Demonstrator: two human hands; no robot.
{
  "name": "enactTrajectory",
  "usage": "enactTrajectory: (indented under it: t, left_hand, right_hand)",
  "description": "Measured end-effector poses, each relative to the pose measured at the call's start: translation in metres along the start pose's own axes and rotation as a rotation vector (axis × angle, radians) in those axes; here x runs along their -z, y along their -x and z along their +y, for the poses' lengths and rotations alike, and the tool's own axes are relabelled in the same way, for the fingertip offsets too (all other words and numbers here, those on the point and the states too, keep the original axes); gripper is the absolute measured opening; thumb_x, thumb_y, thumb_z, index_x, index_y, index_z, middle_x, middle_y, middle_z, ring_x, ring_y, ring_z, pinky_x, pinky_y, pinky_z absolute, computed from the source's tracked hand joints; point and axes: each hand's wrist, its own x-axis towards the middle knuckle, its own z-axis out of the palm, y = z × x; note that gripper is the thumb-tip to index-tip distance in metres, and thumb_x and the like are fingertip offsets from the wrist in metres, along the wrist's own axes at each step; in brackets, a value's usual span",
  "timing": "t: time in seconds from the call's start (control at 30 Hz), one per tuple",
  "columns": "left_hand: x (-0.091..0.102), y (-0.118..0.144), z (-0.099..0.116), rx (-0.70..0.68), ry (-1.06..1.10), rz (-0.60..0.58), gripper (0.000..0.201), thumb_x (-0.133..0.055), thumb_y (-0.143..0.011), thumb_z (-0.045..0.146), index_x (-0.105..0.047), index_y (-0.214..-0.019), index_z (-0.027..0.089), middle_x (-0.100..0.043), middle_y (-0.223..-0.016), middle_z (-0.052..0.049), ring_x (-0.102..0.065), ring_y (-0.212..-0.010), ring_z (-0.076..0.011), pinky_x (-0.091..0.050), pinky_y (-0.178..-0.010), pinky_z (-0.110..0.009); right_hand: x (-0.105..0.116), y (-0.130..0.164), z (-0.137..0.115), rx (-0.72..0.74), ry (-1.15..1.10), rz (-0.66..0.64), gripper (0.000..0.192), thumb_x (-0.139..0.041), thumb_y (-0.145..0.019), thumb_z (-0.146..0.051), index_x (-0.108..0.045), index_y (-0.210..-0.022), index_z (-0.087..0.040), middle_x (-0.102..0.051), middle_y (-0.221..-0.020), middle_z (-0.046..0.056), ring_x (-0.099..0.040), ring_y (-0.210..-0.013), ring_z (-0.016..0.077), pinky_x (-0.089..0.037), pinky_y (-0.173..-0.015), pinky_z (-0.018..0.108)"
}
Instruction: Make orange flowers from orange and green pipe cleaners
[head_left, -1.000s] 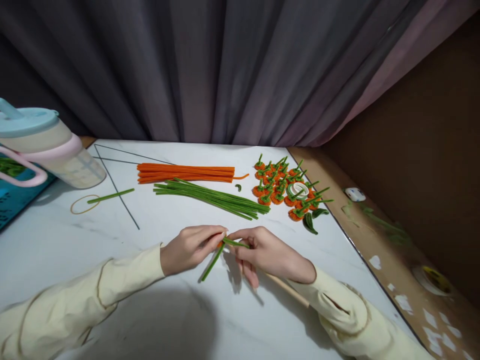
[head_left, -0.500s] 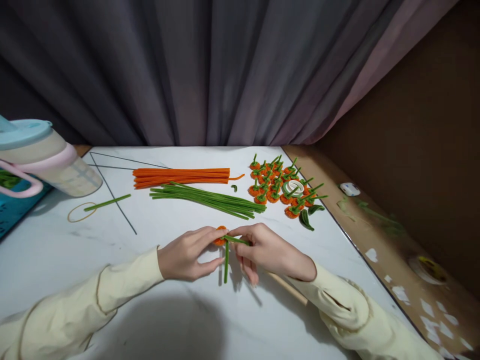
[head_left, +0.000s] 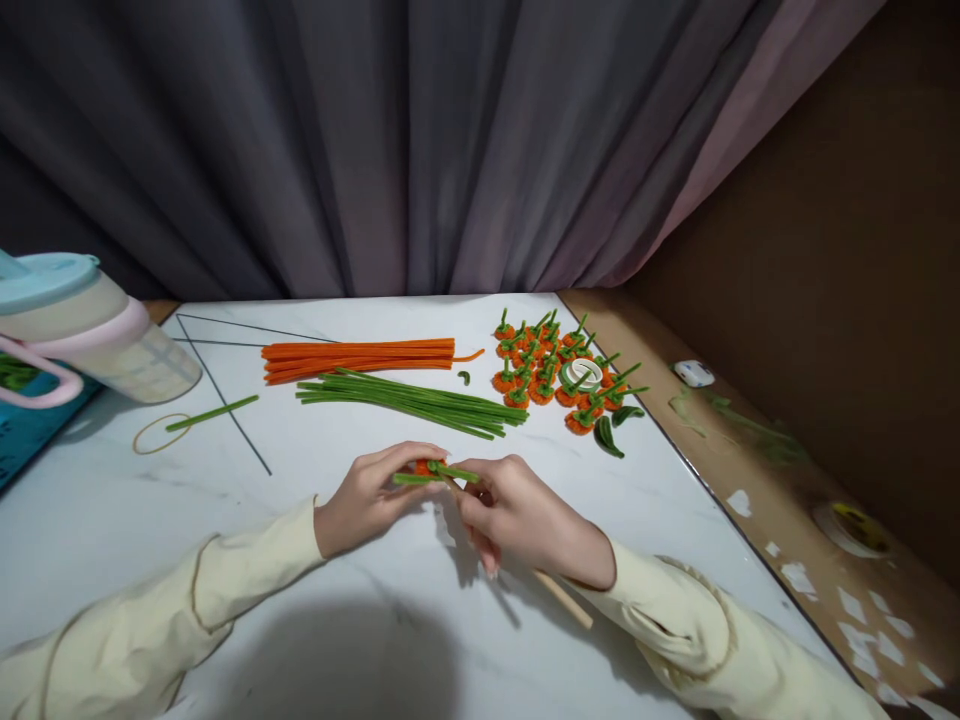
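Note:
My left hand (head_left: 375,498) pinches a small orange pipe-cleaner pumpkin (head_left: 424,466) with green pipe-cleaner ends sticking out of its top. One green end (head_left: 415,479) lies across toward the left fingers; another (head_left: 459,473) points right, to my right fingertips. In my right hand (head_left: 517,515) is a thin wooden stick (head_left: 564,600), its tapered tip at the pumpkin's green top and its thick end under the wrist. Beyond the hands lie a bundle of green pipe cleaners (head_left: 412,403) and a bundle of orange pipe cleaners (head_left: 360,358).
Several finished pumpkins (head_left: 541,388) stand at the right with a white tape roll (head_left: 585,374) and dark green curled pieces (head_left: 607,437). At left are a tumbler (head_left: 142,350), a rubber band (head_left: 150,447) and a loose green pipe cleaner (head_left: 214,412). Paper scraps (head_left: 855,610) litter the right edge.
The green end that hung down from the pumpkin now lies sideways to the left. The wooden stick's tip has come up to the pumpkin's top, and the view has shifted slightly.

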Motion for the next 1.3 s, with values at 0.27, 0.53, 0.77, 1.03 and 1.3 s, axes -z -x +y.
enactTrajectory:
  t: [0.27,0.53,0.77,1.03,1.3]
  left_hand:
    - [-0.003,-0.007,0.007,0.325,0.325,0.048,0.017,-0.061,-0.083,0.028,-0.067,-0.08,0.012,-0.07,-0.088,-0.01,-0.067,-0.079,-0.0192,-0.058,-0.069,-0.028]
    - [0.002,-0.011,0.002,0.567,0.463,0.102,0.029,-0.067,-0.077,0.041,-0.065,-0.079,0.012,-0.07,-0.077,-0.01,-0.066,-0.067,-0.0194,-0.056,-0.056,-0.028]
    - [0.0,-0.008,0.004,0.556,0.547,0.076,0.032,-0.066,-0.078,0.042,-0.066,-0.079,0.011,-0.071,-0.091,-0.015,-0.068,-0.077,-0.0226,-0.058,-0.065,-0.033]
    - [-0.011,-0.002,0.015,0.313,0.37,0.174,0.016,-0.061,-0.085,0.027,-0.065,-0.076,0.014,-0.072,-0.095,-0.013,-0.069,-0.087,-0.0232,-0.06,-0.07,-0.034]
    - [-0.014,0.007,0.016,-0.078,0.059,0.075,0.012,-0.058,-0.084,0.006,-0.067,-0.089,0.014,-0.07,-0.104,-0.015,-0.068,-0.093,-0.0201,-0.058,-0.081,-0.029]
  right_hand:
    - [0.0,-0.002,0.006,0.018,0.11,-0.004,0.021,-0.04,-0.074,-0.003,-0.055,-0.081,-0.017,-0.046,-0.038,-0.01,-0.05,-0.032,0.0089,-0.04,-0.038,0.016]
    - [0.009,0.002,0.011,0.122,0.599,0.125,0.025,-0.04,-0.087,-0.01,-0.051,-0.109,-0.015,-0.053,-0.049,-0.005,-0.05,-0.04,0.0121,-0.032,-0.044,0.02]
    - [0.011,-0.005,0.05,0.336,1.102,0.335,0.019,-0.038,-0.093,-0.01,-0.056,-0.093,-0.014,-0.063,-0.083,0.009,-0.056,-0.074,0.0195,-0.038,-0.064,0.028]
    - [-0.007,0.001,0.039,0.279,0.051,0.362,0.016,-0.056,-0.087,-0.03,-0.062,-0.08,-0.016,-0.063,-0.079,0.004,-0.056,-0.074,0.0157,-0.044,-0.069,0.028]
    - [-0.014,0.0,0.035,0.009,-0.661,0.173,0.033,-0.074,-0.068,-0.042,-0.066,-0.071,-0.011,-0.058,-0.062,-0.001,-0.051,-0.056,0.0083,-0.044,-0.059,0.024]
